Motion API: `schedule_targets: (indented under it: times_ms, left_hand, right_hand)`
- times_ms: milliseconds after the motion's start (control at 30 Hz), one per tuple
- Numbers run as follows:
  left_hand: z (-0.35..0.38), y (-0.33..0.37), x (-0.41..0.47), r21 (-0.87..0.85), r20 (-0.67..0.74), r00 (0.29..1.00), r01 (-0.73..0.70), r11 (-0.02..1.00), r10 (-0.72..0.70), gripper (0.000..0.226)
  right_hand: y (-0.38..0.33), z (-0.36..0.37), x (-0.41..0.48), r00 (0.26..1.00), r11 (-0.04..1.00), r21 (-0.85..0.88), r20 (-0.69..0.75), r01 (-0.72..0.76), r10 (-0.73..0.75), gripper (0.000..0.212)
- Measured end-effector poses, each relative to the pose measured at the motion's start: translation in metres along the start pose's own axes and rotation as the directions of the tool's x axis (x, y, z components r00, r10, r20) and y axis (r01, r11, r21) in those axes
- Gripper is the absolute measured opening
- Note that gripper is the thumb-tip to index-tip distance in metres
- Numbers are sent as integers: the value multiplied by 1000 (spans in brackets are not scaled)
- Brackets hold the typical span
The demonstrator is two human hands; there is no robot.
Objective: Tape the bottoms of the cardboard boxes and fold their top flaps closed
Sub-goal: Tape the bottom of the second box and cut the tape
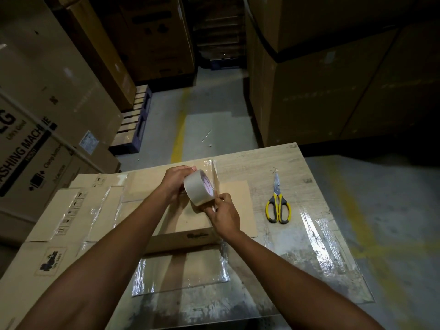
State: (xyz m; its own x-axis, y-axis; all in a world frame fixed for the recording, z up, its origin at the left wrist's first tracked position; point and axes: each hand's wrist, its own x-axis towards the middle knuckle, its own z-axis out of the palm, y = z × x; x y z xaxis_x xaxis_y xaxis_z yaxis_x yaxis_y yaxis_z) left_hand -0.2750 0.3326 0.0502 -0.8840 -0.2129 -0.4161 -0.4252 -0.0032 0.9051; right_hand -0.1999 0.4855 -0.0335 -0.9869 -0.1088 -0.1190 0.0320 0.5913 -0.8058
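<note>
Tape roll sits gripped in the left hand above the cardboard box on the table. The right hand pinches its loose end. Scissors lie nearby. A carton at left reads "LG", "Washing Machine".

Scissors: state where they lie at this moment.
In the head view, the scissors lie flat on the table, right of the right hand and the cardboard box.

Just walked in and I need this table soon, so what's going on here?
A person is taping a cardboard box on the table. The left hand grips the tape roll above the box while the right hand pinches its loose end. Yellow-handled scissors lie untouched to the right, and flattened boxes are stacked on the left.
</note>
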Motion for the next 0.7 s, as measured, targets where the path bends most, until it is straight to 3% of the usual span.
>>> schedule_targets:
  times_ms: [200, 300, 367, 433, 500, 600, 700]
  left_hand:
    - [2, 3, -1, 8, 25, 999, -21, 1000, 21, 9]
    - [10, 3, 0, -19, 26, 999, -46, 999, 47, 9]
    - [19, 4, 1, 35, 54, 992, -113, 993, 111, 12]
    - [31, 4, 0, 95, 108, 979, -185, 978, 175, 11]
    - [42, 7, -2, 95, 181, 960, -233, 968, 214, 8]
    - [55, 12, -7, 85, 302, 925, -268, 960, 231, 6]
    - [61, 15, -10, 60, 404, 896, -228, 972, 186, 4]
  right_hand:
    - [-1, -13, -1, 999, 999, 53, 42, 4, -6, 62]
    - [3, -21, -1, 999, 985, 172, 53, 0, -10, 105]
    - [2, -27, -3, 999, 972, 234, -16, -28, 32, 120]
    - [-1, -31, -4, 996, 973, 230, -93, 7, 15, 114]
    - [-9, -34, -6, 988, 961, 271, -156, 48, -6, 95]
    - [-19, -42, -5, 972, 864, 503, -193, -18, 133, 73]
    - [-26, -56, -5, 950, 834, 544, -200, -95, 239, 67]
